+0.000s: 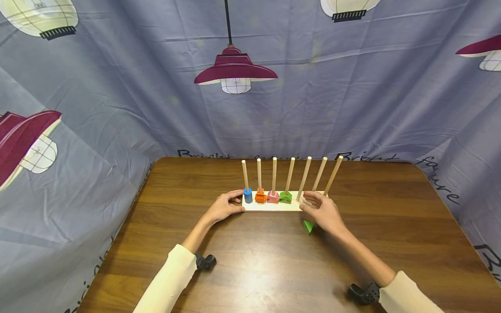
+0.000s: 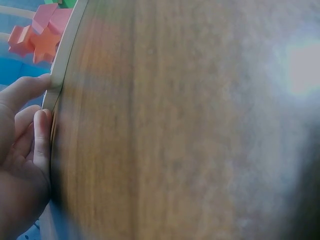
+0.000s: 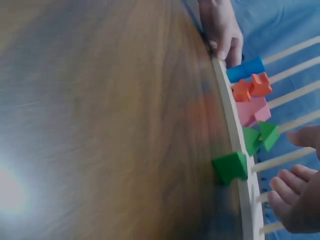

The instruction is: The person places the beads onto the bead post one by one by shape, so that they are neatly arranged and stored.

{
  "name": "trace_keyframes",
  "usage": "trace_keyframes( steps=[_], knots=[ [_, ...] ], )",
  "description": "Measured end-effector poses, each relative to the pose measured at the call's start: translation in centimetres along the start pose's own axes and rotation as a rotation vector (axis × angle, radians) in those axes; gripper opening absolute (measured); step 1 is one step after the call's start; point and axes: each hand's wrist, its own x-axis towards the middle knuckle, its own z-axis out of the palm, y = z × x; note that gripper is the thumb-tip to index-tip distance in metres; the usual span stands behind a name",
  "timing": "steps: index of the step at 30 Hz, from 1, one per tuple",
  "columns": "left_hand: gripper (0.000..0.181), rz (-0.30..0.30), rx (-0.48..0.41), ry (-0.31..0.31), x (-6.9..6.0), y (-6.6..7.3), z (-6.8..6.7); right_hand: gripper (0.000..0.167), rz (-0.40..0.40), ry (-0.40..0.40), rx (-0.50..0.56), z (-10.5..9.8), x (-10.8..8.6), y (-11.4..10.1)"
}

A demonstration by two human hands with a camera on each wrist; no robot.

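Observation:
A pale wooden peg board (image 1: 291,208) with several upright dowels lies across the table. Its left end is held by my left hand (image 1: 224,207), the thumb at the front edge. From left to right, the first pegs carry a blue cylinder (image 1: 248,196), orange star-shaped blocks (image 1: 260,198), pink blocks (image 1: 272,198) and green triangular blocks (image 3: 269,135). My right hand (image 1: 324,212) hovers by the board's right-hand dowels, thumb and fingers apart, nothing seen between them. A loose green triangular block (image 1: 308,227) lies in front of the board, below that hand.
The brown wooden table (image 1: 250,261) extends around the board on all sides. Behind it hangs a grey-blue curtain (image 1: 156,87) printed with lamps and lettering. A black wrist camera (image 1: 364,294) sits near the right sleeve, another black one (image 1: 205,262) near the left.

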Motion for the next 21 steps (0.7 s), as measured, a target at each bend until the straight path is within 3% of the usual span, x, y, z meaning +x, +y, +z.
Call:
trace_keyframes(
  steps=[3,8,10,14,21],
  knots=[
    [0.061,0.038,-0.010,0.005,-0.1,-0.1,0.0,0.047,0.028,0.018,-0.102,-0.9,-1.5,1.3],
    [0.060,0.070,0.000,0.024,-0.3,0.0,-0.2,0.046,0.098,-0.051,-0.250,-1.4,-3.9,2.8],
    [0.061,0.055,-0.003,0.023,-0.3,0.0,-0.2,0.045,0.099,-0.068,-0.273,-1.2,-4.4,3.1],
    [0.061,0.014,-0.010,0.012,-0.1,-0.1,-0.1,0.039,0.092,-0.027,-0.290,-0.6,-4.5,3.3],
    [0.061,0.014,-0.004,0.010,0.1,0.1,0.1,0.022,0.059,-0.007,-0.321,0.0,-4.4,3.1]
  ],
)
